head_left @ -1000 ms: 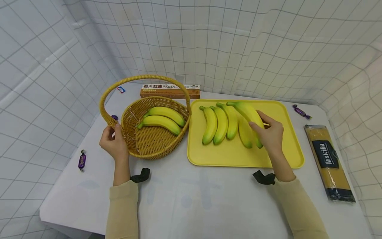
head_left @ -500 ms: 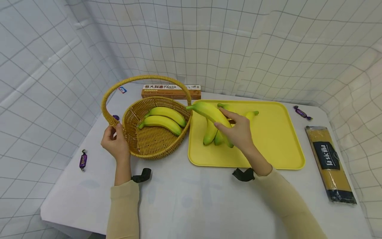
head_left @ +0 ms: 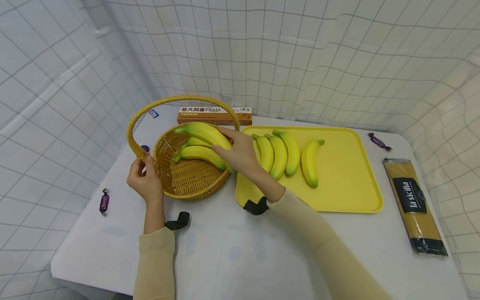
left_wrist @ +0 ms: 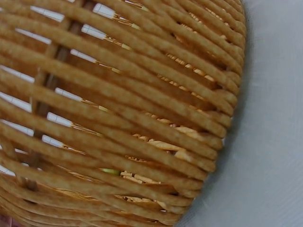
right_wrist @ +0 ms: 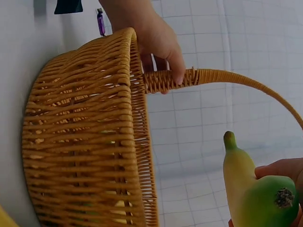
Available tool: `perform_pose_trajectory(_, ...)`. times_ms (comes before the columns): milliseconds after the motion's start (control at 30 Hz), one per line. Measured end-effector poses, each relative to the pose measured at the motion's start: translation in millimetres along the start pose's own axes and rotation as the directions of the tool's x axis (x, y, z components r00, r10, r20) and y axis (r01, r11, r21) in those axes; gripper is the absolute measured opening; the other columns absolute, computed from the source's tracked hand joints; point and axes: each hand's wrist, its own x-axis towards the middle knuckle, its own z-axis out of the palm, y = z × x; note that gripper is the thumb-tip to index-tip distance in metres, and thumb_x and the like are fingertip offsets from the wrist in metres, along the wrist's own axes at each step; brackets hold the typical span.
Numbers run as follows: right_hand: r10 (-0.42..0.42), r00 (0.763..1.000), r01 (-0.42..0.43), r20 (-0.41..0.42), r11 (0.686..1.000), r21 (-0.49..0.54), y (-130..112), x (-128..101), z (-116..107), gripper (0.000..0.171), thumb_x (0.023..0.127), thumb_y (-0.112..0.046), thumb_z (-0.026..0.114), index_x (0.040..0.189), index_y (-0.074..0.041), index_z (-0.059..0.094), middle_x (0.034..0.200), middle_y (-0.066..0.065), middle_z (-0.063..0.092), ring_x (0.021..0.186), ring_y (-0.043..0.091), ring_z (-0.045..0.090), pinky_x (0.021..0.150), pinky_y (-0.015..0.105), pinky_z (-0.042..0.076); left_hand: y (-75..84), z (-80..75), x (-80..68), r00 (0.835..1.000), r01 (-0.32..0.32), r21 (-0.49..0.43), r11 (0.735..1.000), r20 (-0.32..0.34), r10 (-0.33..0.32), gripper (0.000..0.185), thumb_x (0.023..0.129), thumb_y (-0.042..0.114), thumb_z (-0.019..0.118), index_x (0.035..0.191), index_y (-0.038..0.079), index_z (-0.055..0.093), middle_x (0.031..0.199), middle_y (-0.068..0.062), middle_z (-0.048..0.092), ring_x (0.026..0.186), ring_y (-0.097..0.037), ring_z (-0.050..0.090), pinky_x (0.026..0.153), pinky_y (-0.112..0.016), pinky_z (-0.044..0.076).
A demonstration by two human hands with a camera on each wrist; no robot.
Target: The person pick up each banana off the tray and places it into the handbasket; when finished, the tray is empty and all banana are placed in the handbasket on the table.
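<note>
My right hand [head_left: 234,151] grips a yellow banana [head_left: 205,132] and holds it over the wicker basket [head_left: 187,183], green stem pointing left. In the right wrist view the same banana [right_wrist: 248,189] fills the lower right, with my fingers [right_wrist: 284,168] behind it. Two bananas [head_left: 200,153] lie inside the basket. My left hand [head_left: 145,175] grips the basket handle [head_left: 180,98] at its left base; the right wrist view shows those fingers [right_wrist: 163,45] curled round the handle. The left wrist view shows only the basket weave [left_wrist: 123,113] close up. Several bananas [head_left: 288,152] lie on the yellow tray [head_left: 345,183].
A pasta box [head_left: 215,114] stands behind the basket. A spaghetti packet [head_left: 412,204] lies near the right table edge. Purple candies lie at the left [head_left: 103,202], beside the basket [head_left: 144,148] and at the back right [head_left: 378,141]. A checked cloth encloses the table.
My right hand lifted one banana off the tray's right side and carried it left, over the basket. My left hand stayed on the basket handle.
</note>
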Motion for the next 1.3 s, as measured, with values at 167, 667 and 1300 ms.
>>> perform_pose_trajectory(167,0.03,0.996,-0.029,0.087,1.0,-0.008,-3.1,19.4,29.4,0.049,0.088,-0.024,0.07,0.134,-0.01,0.06,0.125,0.007,0.067,0.088,0.016,0.064,0.069,0.02,0.046,-1.5,-0.9,0.1,1.0,-0.004,-0.026,1.0,0.001,0.005,0.018,0.092,0.011,0.061,0.096,0.0,0.075,0.088,0.007,0.067,0.088,-0.001,0.061,0.074,-0.021,0.045)
perform_pose_trajectory(667,0.095,0.957,-0.034,0.275,0.975,-0.22,11.5,19.9,84.1,0.046,0.088,-0.028,0.069,0.131,-0.011,0.062,0.118,0.003,0.069,0.089,0.013,0.062,0.069,0.021,0.045,-1.8,0.6,-1.9,1.0,0.012,0.01,1.0,0.009,-0.012,0.023,0.093,0.013,0.06,0.103,-0.004,0.073,0.099,-0.012,0.07,0.09,0.0,0.06,0.076,-0.02,0.045)
perform_pose_trajectory(1300,0.183,0.92,-0.041,0.347,0.924,-0.381,14.8,21.0,90.9,0.047,0.087,-0.034,0.074,0.127,-0.011,0.065,0.119,0.006,0.064,0.107,0.02,0.059,0.081,0.031,0.051,-4.4,0.3,0.6,1.0,-0.012,-0.034,0.999,-0.004,0.012,0.02,0.092,0.011,0.062,0.099,-0.004,0.074,0.09,0.001,0.069,0.088,-0.001,0.061,0.073,-0.018,0.045)
